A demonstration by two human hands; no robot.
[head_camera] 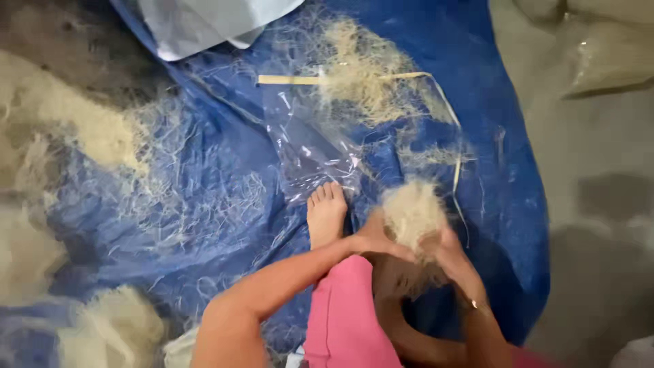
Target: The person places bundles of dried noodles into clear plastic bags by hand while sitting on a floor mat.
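Observation:
A pale, fluffy clump of fibre sits between both of my hands, low in the middle of the head view. My left hand grips its left underside and my right hand closes on its right side. My bare foot rests on the blue tarp just left of the clump, toes touching a clear plastic bag. Pink cloth covers my leg below.
Loose tan fibre lies scattered across the tarp, with a thin pale strip beside it. Bigger fibre heaps lie at the left and one at bottom left. A white sheet lies at the top; grey floor and sacks at the right.

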